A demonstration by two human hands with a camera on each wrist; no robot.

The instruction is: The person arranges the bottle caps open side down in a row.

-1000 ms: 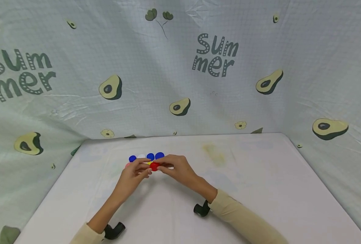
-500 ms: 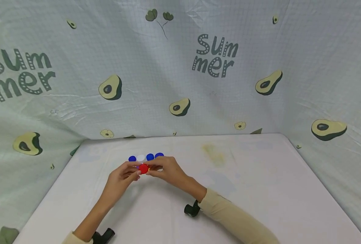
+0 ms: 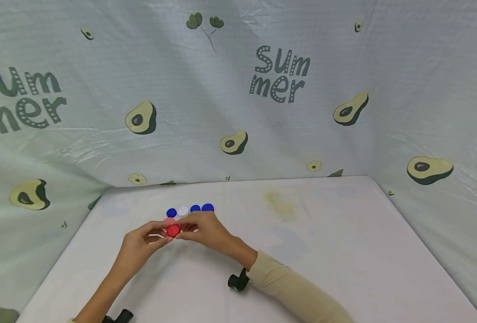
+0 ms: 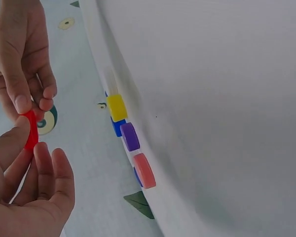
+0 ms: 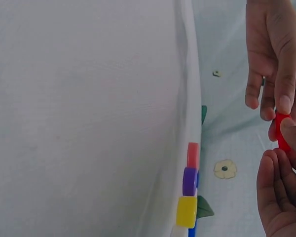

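A red bottle cap [image 3: 173, 230] is held up between both hands, its round face toward the head camera. My left hand [image 3: 138, 246] pinches its left side with thumb and fingertips. From the other side my right hand [image 3: 207, 229] pinches it too. In the left wrist view the red cap [image 4: 31, 132] appears edge-on. Behind the hands lie a pink cap [image 4: 144, 171], a purple cap [image 4: 130, 137] and a yellow cap [image 4: 117, 107]; in the head view the right hand hides the yellow one.
Farther back on the white table [image 3: 323, 251] sits a row of caps: a blue cap [image 3: 171, 212], a white cap [image 3: 183, 211] and two more blue ones. A printed cloth [image 3: 190, 107] hangs around the table. Black wrist mounts [image 3: 238, 281] show beside the forearms.
Both hands have moved left and slightly toward the person, carrying the red cap away from in front of the row's right part. The back caps show more clearly.
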